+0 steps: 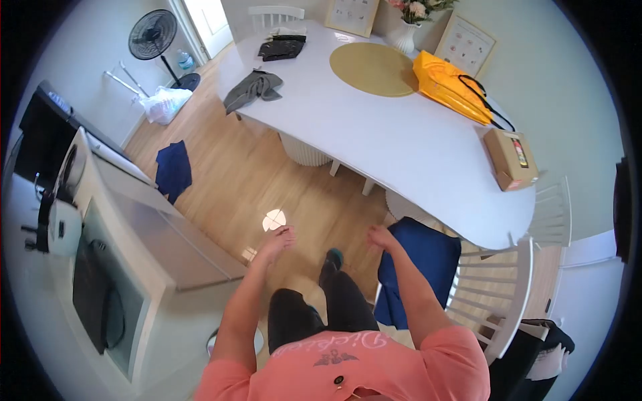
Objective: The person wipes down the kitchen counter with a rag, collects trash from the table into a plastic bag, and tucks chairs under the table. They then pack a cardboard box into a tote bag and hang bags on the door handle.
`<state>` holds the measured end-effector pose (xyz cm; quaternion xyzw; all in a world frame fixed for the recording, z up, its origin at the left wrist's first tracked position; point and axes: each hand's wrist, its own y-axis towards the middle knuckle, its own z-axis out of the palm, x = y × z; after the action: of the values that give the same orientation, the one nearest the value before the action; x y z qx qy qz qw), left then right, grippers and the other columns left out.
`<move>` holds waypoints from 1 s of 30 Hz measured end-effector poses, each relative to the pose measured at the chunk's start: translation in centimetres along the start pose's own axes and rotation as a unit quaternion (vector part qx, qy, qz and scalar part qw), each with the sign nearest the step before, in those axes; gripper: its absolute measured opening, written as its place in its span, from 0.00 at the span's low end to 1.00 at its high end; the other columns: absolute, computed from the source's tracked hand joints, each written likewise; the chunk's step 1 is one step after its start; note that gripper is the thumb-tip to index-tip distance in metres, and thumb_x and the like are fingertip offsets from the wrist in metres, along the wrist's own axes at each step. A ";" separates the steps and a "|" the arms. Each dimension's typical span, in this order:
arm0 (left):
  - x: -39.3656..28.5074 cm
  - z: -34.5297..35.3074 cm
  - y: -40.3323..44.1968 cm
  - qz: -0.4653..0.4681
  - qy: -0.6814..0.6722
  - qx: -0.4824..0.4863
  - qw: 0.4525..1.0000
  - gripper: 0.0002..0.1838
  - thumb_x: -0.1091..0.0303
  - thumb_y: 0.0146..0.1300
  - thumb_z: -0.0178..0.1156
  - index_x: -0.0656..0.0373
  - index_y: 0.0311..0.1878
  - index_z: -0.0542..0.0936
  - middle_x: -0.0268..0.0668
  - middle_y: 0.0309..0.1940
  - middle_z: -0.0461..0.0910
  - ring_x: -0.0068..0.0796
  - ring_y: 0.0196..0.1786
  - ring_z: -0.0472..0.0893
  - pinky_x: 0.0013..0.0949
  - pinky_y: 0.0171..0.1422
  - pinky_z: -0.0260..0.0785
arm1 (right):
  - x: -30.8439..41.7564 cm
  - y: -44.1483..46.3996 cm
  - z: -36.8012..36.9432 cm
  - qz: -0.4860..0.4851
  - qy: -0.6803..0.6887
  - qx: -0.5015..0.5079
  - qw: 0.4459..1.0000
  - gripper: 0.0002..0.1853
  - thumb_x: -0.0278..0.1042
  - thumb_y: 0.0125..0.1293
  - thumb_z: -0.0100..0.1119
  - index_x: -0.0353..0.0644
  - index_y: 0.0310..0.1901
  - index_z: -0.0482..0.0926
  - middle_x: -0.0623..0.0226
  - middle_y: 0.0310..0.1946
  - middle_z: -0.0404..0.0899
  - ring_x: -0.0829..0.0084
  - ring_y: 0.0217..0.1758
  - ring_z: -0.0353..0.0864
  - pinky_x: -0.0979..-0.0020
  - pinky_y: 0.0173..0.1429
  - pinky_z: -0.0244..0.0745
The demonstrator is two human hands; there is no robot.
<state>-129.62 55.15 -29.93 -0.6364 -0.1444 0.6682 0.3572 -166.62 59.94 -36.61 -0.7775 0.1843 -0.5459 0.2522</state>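
Observation:
My left hand (380, 237) hangs over the floor beside a dark blue cloth (421, 264), which is draped on the seat of a white chair (518, 294). Its fingers look curled, but whether anything is in them is too small to tell. Out in front of my body, my right hand (279, 240) is held above the wooden floor, fingers partly bent and slightly apart, with nothing visible in it. Another dark blue cloth (174, 171) lies on the floor at the left. On the white table (401, 154) rests a crumpled grey cloth (255, 89).
The table also bears a yellow bag (449, 87), a cardboard box (510, 159), a round gold mat (372, 69) and black packages (281, 48). A counter (167, 294) runs along my left side. A fan (154, 35) and white plastic bag (164, 104) stand far left.

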 end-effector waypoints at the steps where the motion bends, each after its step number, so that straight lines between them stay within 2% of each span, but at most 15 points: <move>1: 0.1 -0.3 3.1 -0.001 -0.007 0.005 1.000 0.12 0.69 0.63 0.50 0.53 0.49 0.72 0.31 0.39 0.75 0.22 0.41 0.75 0.25 0.43 0.69 | 0.3 3.5 -0.5 0.008 0.083 -0.026 0.996 0.14 0.35 0.64 0.47 0.39 0.48 0.72 0.67 0.30 0.76 0.73 0.30 0.76 0.70 0.36 0.74; 2: -0.1 -0.4 6.6 0.002 -0.016 0.010 1.000 0.12 0.69 0.63 0.49 0.53 0.49 0.72 0.31 0.39 0.76 0.22 0.41 0.75 0.25 0.43 0.69 | -1.5 9.5 -2.1 -0.118 -0.214 -0.050 0.968 0.15 0.34 0.65 0.46 0.39 0.51 0.71 0.64 0.35 0.77 0.70 0.36 0.76 0.67 0.42 0.72; 3: -0.4 -0.5 9.8 -0.004 -0.016 0.009 1.000 0.14 0.67 0.63 0.50 0.54 0.51 0.71 0.33 0.42 0.75 0.25 0.44 0.75 0.28 0.46 0.68 | -1.4 13.1 -2.9 -0.147 -0.255 -0.106 0.950 0.16 0.35 0.65 0.46 0.39 0.52 0.70 0.63 0.37 0.76 0.70 0.38 0.75 0.67 0.44 0.71; 9: 3.2 0.6 30.6 0.009 -0.163 0.138 0.977 0.19 0.61 0.66 0.47 0.60 0.56 0.67 0.41 0.52 0.72 0.35 0.55 0.71 0.35 0.61 0.63 | -4.1 28.1 -14.0 -0.209 -0.325 -0.412 0.825 0.21 0.39 0.66 0.45 0.40 0.57 0.65 0.61 0.48 0.69 0.68 0.49 0.68 0.67 0.54 0.63; 12: 3.7 5.4 40.9 0.046 -0.244 0.272 0.930 0.22 0.55 0.68 0.43 0.63 0.56 0.67 0.40 0.53 0.71 0.36 0.57 0.69 0.33 0.63 0.61 | -6.5 33.4 -17.1 -0.254 -0.357 -0.464 0.770 0.23 0.41 0.66 0.45 0.40 0.60 0.62 0.59 0.54 0.66 0.67 0.55 0.65 0.67 0.59 0.59; 14: 1.8 9.8 46.6 0.048 -0.246 0.275 0.928 0.25 0.51 0.68 0.41 0.64 0.55 0.68 0.41 0.55 0.71 0.34 0.58 0.69 0.32 0.65 0.59 | -7.7 36.4 -18.0 -0.292 -0.334 -0.468 0.764 0.25 0.42 0.66 0.45 0.41 0.62 0.60 0.58 0.58 0.64 0.67 0.59 0.63 0.67 0.62 0.56; 16: -0.2 12.9 55.5 0.058 -0.336 0.659 0.670 0.26 0.49 0.68 0.41 0.63 0.54 0.69 0.42 0.56 0.70 0.32 0.58 0.69 0.31 0.66 0.57 | -7.9 38.0 -18.0 -0.331 -0.222 -0.441 0.804 0.27 0.43 0.67 0.45 0.41 0.64 0.58 0.57 0.61 0.62 0.66 0.63 0.60 0.67 0.66 0.54; 18: -0.7 14.3 59.5 0.003 -0.433 0.780 0.451 0.26 0.48 0.67 0.41 0.62 0.55 0.70 0.42 0.57 0.70 0.30 0.59 0.69 0.32 0.67 0.55 | -6.0 38.0 -14.0 -0.322 0.134 -0.315 0.883 0.33 0.54 0.67 0.39 0.39 0.66 0.55 0.58 0.62 0.62 0.66 0.62 0.62 0.67 0.65 0.55; 19: -0.9 14.8 59.7 -0.046 -0.509 0.751 0.418 0.27 0.48 0.67 0.41 0.62 0.55 0.69 0.41 0.57 0.70 0.30 0.59 0.68 0.33 0.68 0.54 | -4.9 37.9 -11.9 -0.297 0.308 -0.276 0.861 0.36 0.60 0.67 0.37 0.38 0.67 0.53 0.58 0.62 0.63 0.66 0.61 0.62 0.67 0.64 0.55; 21: -1.7 15.1 57.5 -0.046 -0.565 0.605 0.558 0.27 0.48 0.67 0.42 0.61 0.57 0.68 0.41 0.57 0.70 0.31 0.60 0.68 0.35 0.69 0.53 | -5.7 37.2 -7.9 -0.281 0.356 -0.213 0.866 0.41 0.67 0.64 0.32 0.35 0.64 0.56 0.56 0.56 0.67 0.64 0.55 0.68 0.67 0.60 0.62; 22: -2.6 14.0 54.5 0.009 -0.524 0.471 0.710 0.27 0.48 0.67 0.43 0.60 0.58 0.67 0.41 0.58 0.70 0.32 0.61 0.67 0.36 0.69 0.52 | -7.8 38.2 -7.2 -0.238 0.427 -0.130 0.863 0.42 0.69 0.63 0.31 0.34 0.61 0.61 0.53 0.51 0.72 0.63 0.50 0.73 0.66 0.56 0.67; 23: -3.4 12.6 51.9 0.067 -0.458 0.315 0.828 0.27 0.49 0.66 0.44 0.60 0.59 0.67 0.41 0.58 0.70 0.33 0.61 0.67 0.37 0.70 0.51 | -8.3 37.0 -6.9 -0.208 0.432 -0.178 0.859 0.40 0.69 0.63 0.32 0.34 0.56 0.65 0.53 0.45 0.74 0.63 0.45 0.75 0.66 0.51 0.70; 25: -1.6 9.2 48.4 0.121 -0.435 0.297 0.841 0.30 0.49 0.59 0.57 0.57 0.59 0.66 0.35 0.55 0.70 0.32 0.56 0.70 0.35 0.59 0.63 | -7.9 35.0 -6.8 -0.148 0.437 -0.266 0.846 0.38 0.68 0.63 0.33 0.34 0.44 0.74 0.52 0.33 0.78 0.63 0.36 0.79 0.66 0.43 0.75; 28: 2.6 4.6 44.0 0.180 -0.464 0.169 0.851 0.29 0.51 0.63 0.52 0.58 0.61 0.63 0.37 0.57 0.69 0.35 0.59 0.69 0.41 0.62 0.63 | -6.5 36.4 -10.5 -0.094 0.316 -0.278 0.902 0.35 0.66 0.64 0.34 0.37 0.26 0.75 0.56 0.20 0.75 0.65 0.25 0.79 0.68 0.34 0.76; 30: 3.3 1.2 40.3 0.211 -0.467 0.082 0.855 0.29 0.48 0.64 0.49 0.58 0.61 0.64 0.40 0.57 0.69 0.37 0.58 0.70 0.44 0.62 0.64 | -6.1 38.8 -15.3 -0.144 0.304 -0.226 0.914 0.32 0.63 0.64 0.38 0.37 0.26 0.75 0.57 0.21 0.75 0.66 0.28 0.78 0.67 0.36 0.76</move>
<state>-142.34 29.30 -58.31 -0.2336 -0.1011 0.9555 0.1490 -183.51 29.22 -59.97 -0.6281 0.2567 -0.7302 -0.0802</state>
